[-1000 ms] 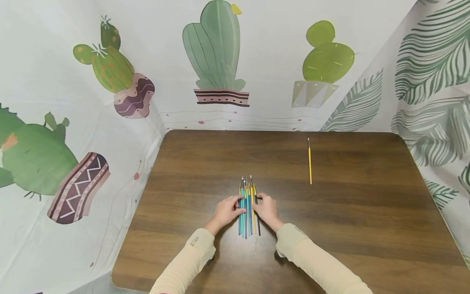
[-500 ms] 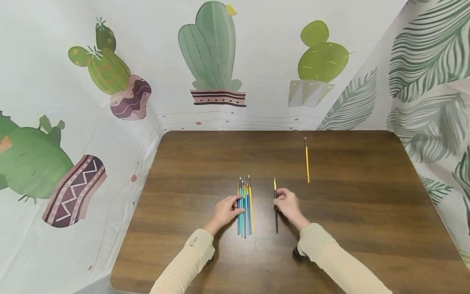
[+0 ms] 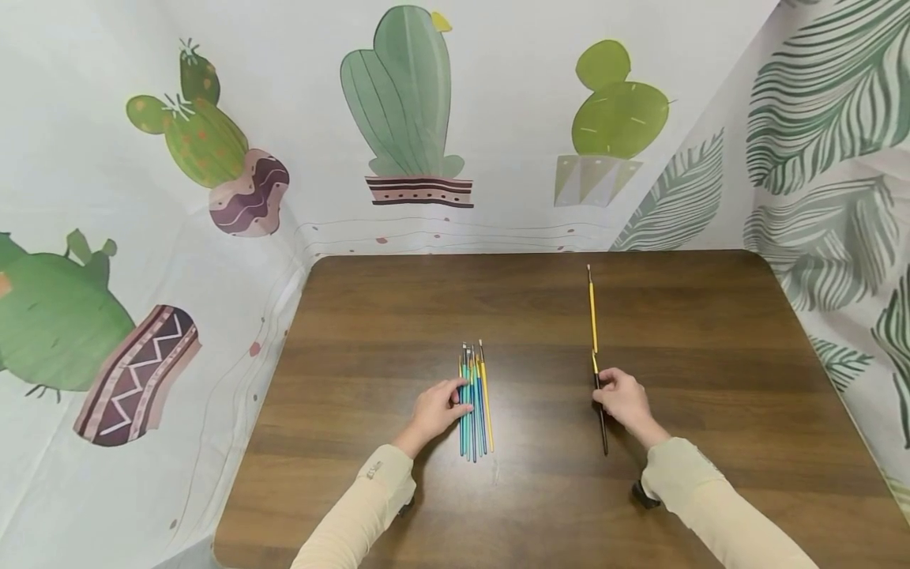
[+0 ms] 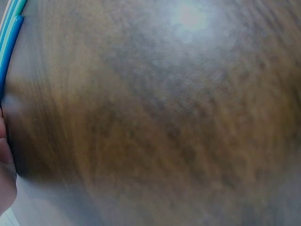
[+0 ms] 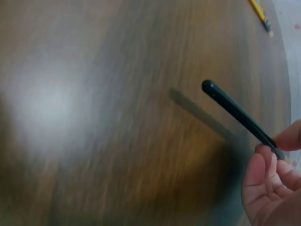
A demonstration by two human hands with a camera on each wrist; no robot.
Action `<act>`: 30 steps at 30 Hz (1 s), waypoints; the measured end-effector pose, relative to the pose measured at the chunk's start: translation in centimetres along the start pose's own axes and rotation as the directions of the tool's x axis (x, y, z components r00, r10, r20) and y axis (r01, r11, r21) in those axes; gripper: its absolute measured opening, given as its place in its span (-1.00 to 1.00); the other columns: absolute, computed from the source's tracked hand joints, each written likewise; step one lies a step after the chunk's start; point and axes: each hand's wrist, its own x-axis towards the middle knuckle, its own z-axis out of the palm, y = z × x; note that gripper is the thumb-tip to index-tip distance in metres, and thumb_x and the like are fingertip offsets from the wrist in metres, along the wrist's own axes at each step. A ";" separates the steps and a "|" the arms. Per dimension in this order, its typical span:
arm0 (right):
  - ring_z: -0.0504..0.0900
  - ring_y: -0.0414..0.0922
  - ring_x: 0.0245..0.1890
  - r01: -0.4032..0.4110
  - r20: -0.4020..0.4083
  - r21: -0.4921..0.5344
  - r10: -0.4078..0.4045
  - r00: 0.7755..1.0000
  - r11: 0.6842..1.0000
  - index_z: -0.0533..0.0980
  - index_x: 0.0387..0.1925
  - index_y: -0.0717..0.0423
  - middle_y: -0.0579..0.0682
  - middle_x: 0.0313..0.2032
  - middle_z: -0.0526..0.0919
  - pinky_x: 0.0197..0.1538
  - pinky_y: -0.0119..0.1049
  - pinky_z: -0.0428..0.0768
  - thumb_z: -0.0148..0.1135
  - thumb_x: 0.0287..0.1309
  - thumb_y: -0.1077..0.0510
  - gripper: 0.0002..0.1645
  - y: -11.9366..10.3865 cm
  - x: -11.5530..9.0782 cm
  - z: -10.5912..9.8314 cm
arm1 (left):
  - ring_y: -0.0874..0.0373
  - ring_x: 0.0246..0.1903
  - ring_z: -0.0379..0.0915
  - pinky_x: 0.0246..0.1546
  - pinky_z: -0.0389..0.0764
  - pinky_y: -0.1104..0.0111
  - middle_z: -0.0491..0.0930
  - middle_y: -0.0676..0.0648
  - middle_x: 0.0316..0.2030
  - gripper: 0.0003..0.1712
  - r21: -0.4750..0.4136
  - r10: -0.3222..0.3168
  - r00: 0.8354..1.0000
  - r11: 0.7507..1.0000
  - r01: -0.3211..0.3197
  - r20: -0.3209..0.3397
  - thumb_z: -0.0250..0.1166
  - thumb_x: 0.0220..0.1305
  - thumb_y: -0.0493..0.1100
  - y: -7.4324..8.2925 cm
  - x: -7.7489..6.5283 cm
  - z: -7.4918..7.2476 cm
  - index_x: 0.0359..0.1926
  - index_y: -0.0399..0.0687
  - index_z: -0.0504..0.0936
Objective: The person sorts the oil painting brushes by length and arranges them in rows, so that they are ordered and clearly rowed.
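Observation:
Several thin paintbrushes [image 3: 475, 427] with blue, teal and yellow handles lie side by side, bristles pointing away. My left hand [image 3: 435, 407] rests at their left side, thumb and index finger apart and touching the bundle. In the left wrist view, the end of a blue handle [image 4: 10, 52] shows at the left edge. To the right, my right hand [image 3: 624, 399] pinches a black paintbrush [image 3: 603, 431] between thumb and fingers. In the right wrist view the brush slants, its shadow lying apart from it. Its tip is close below the handle end of a lone yellow paintbrush [image 3: 593, 312].
Beneath everything is a dark brown wooden table [image 3: 398, 308] with rounded corners. A white cloth printed with cacti [image 3: 512, 87] hangs behind it, and leaf-printed cloth [image 3: 817, 158] hangs at the right.
The right hand has taken the black paintbrush from the bundle's right side and carried it right, below the lone yellow one. The left hand has stayed by the bundle.

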 end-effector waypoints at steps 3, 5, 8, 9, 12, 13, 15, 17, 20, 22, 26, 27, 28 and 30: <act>0.44 -0.24 -0.69 -0.023 0.008 -0.038 0.023 1.000 0.999 0.39 -0.12 0.33 0.01 -0.56 0.55 -0.55 -0.34 0.37 0.13 -0.11 0.21 -0.56 0.5 0.1 -0.4 | 0.33 -0.57 0.19 -0.52 0.20 0.51 0.37 0.15 -0.51 -0.44 -0.005 0.000 1.000 1.000 0.000 0.002 0.26 0.01 0.13 0.0 0.0 0.0 0.05 0.06 0.45; 0.46 -0.23 -0.68 -0.036 0.005 -0.067 0.037 0.999 0.997 0.40 -0.12 0.32 0.02 -0.55 0.56 -0.54 -0.34 0.36 0.13 -0.11 0.18 -0.55 0.7 0.2 -0.5 | 0.33 -0.57 0.19 -0.52 0.20 0.51 0.37 0.16 -0.51 -0.43 -0.005 -0.003 1.000 1.000 0.003 0.003 0.25 0.01 0.14 0.0 0.0 0.1 0.05 0.07 0.45; 0.50 -0.19 -0.63 -0.051 -0.015 -0.118 0.050 0.999 0.992 0.40 -0.14 0.30 0.05 -0.53 0.58 -0.52 -0.32 0.34 0.14 -0.11 0.16 -0.57 0.6 0.2 -0.4 | 0.33 -0.58 0.18 -0.52 0.19 0.52 0.37 0.16 -0.51 -0.43 -0.001 -0.005 1.000 1.000 0.005 0.005 0.25 0.01 0.14 -0.1 0.1 0.2 0.06 0.08 0.44; 0.51 -0.16 -0.59 -0.053 -0.022 -0.138 0.051 0.998 0.989 0.40 -0.15 0.29 0.07 -0.51 0.58 -0.51 -0.31 0.33 0.14 -0.11 0.15 -0.57 0.6 0.2 -0.3 | 0.34 -0.58 0.18 -0.52 0.19 0.52 0.37 0.16 -0.51 -0.43 0.001 -0.006 1.000 1.000 0.006 0.004 0.25 0.01 0.15 -0.1 0.1 0.2 0.06 0.08 0.44; 0.54 -0.04 -0.49 -0.046 -0.044 -0.197 0.038 0.998 0.979 0.39 -0.19 0.27 0.13 -0.44 0.60 -0.48 -0.23 0.35 0.16 -0.14 0.14 -0.59 0.4 0.1 0.0 | 0.34 -0.58 0.18 -0.53 0.19 0.52 0.37 0.17 -0.50 -0.43 0.004 -0.003 1.000 1.000 0.003 -0.001 0.25 0.01 0.14 -0.2 0.1 0.3 0.06 0.08 0.45; 0.54 0.01 -0.47 -0.044 -0.049 -0.211 0.034 0.998 0.976 0.39 -0.19 0.26 0.16 -0.40 0.59 -0.48 -0.20 0.36 0.16 -0.15 0.14 -0.59 0.4 0.1 0.1 | 0.34 -0.58 0.18 -0.53 0.19 0.52 0.37 0.17 -0.50 -0.43 0.006 -0.003 1.000 1.000 0.003 -0.002 0.25 0.01 0.15 -0.2 0.1 0.3 0.06 0.08 0.45; 0.54 0.10 -0.42 -0.036 -0.060 -0.238 0.023 0.998 0.971 0.38 -0.20 0.26 0.23 -0.34 0.59 -0.45 -0.12 0.38 0.17 -0.16 0.14 -0.58 0.3 0.0 0.3 | 0.34 -0.58 0.18 -0.54 0.19 0.52 0.37 0.17 -0.50 -0.43 0.010 -0.004 1.000 1.000 0.004 -0.003 0.25 0.00 0.15 -0.2 0.1 0.2 0.05 0.08 0.45; 0.54 0.16 -0.39 -0.030 -0.065 -0.257 0.014 0.998 0.966 0.37 -0.19 0.25 0.27 -0.30 0.58 -0.43 -0.07 0.39 0.18 -0.16 0.14 -0.57 0.3 -0.1 0.5 | 0.34 -0.58 0.18 -0.54 0.18 0.53 0.37 0.18 -0.51 -0.43 0.016 -0.003 1.000 1.000 0.003 -0.002 0.25 0.01 0.16 -0.1 0.0 0.2 0.05 0.09 0.45; 0.54 0.16 -0.40 -0.016 -0.065 -0.262 -0.001 0.998 0.965 0.36 -0.17 0.25 0.27 -0.31 0.58 -0.45 -0.07 0.39 0.19 -0.16 0.14 -0.55 0.3 -0.3 0.6 | 0.35 -0.57 0.18 -0.54 0.18 0.53 0.37 0.17 -0.51 -0.43 0.017 0.001 1.000 1.000 -0.001 -0.001 0.24 0.01 0.16 0.0 0.0 0.1 0.05 0.08 0.45; 0.55 0.08 -0.46 0.001 -0.057 -0.247 -0.015 0.998 0.969 0.38 -0.16 0.26 0.20 -0.39 0.60 -0.47 -0.13 0.39 0.19 -0.14 0.15 -0.56 0.4 -0.3 0.5 | 0.35 -0.58 0.18 -0.54 0.19 0.53 0.38 0.16 -0.51 -0.43 0.012 0.007 1.000 1.000 -0.007 -0.006 0.25 0.01 0.15 0.0 0.0 0.1 0.05 0.07 0.45; 0.50 -0.15 -0.66 0.026 -0.027 -0.165 -0.031 0.999 0.986 0.41 -0.13 0.28 -0.01 -0.64 0.56 -0.55 -0.28 0.36 0.20 -0.11 0.20 -0.57 0.7 -0.4 0.2 | 0.35 -0.58 0.17 -0.54 0.19 0.53 0.38 0.16 -0.51 -0.44 0.011 0.018 1.000 1.000 -0.018 -0.018 0.26 0.00 0.14 0.0 -0.1 0.0 0.04 0.05 0.46; 0.49 -0.20 -0.69 0.031 -0.017 -0.138 -0.033 0.999 0.990 0.41 -0.13 0.30 -0.04 -0.68 0.54 -0.57 -0.30 0.36 0.20 -0.10 0.22 -0.57 0.8 -0.4 0.1 | 0.35 -0.59 0.17 -0.55 0.19 0.53 0.37 0.17 -0.51 -0.44 0.011 0.019 1.000 1.000 -0.019 -0.020 0.26 0.01 0.13 0.0 -0.1 0.0 0.04 0.05 0.46; 0.47 -0.23 -0.72 0.028 -0.008 -0.116 -0.029 1.000 0.993 0.41 -0.12 0.30 -0.06 -0.70 0.52 -0.58 -0.32 0.37 0.21 -0.10 0.22 -0.57 0.9 -0.5 0.0 | 0.35 -0.59 0.17 -0.55 0.18 0.53 0.37 0.17 -0.51 -0.44 0.014 0.021 1.000 1.000 -0.020 -0.021 0.26 0.01 0.13 0.0 -0.1 0.0 0.04 0.06 0.46; 0.46 -0.25 -0.75 0.019 0.004 -0.083 -0.019 1.000 0.996 0.42 -0.11 0.31 -0.09 -0.73 0.51 -0.61 -0.33 0.40 0.22 -0.10 0.22 -0.56 1.0 -0.5 -0.1 | 0.35 -0.59 0.16 -0.55 0.18 0.54 0.36 0.18 -0.52 -0.44 0.018 0.020 1.000 1.000 -0.020 -0.021 0.25 0.01 0.14 0.0 -0.1 0.1 0.04 0.07 0.46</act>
